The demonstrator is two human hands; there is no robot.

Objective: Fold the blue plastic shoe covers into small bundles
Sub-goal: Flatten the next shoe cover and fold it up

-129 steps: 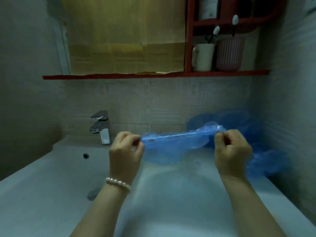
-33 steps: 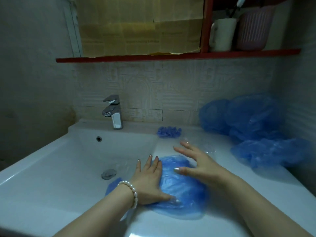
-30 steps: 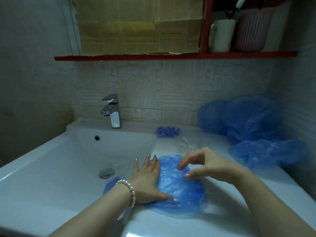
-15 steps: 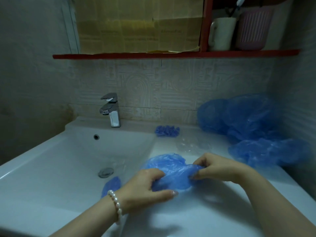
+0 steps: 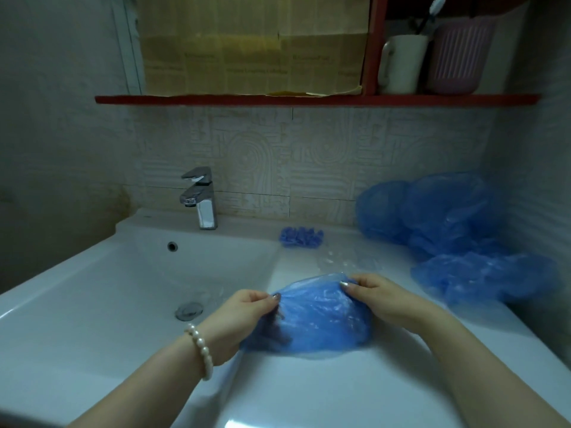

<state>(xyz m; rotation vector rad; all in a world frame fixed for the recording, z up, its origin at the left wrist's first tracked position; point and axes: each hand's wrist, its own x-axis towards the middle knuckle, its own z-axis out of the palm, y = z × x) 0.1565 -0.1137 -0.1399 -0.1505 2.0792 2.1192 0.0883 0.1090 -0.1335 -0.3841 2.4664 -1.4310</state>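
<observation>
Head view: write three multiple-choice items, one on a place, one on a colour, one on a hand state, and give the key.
1. Where is the small folded bundle?
A. in the basin
B. on the counter right of the tap
C. on the shelf

2. What colour is the shelf?
A. red
B. white
C. green

3. How do the hands meet the shoe cover?
A. both flat on it
B. only one touches it
C. left hand and right hand each pinch an end

Key: B, it lies beside the tap; A, the ledge is red; C, both hands' fingers curl on the plastic.
</observation>
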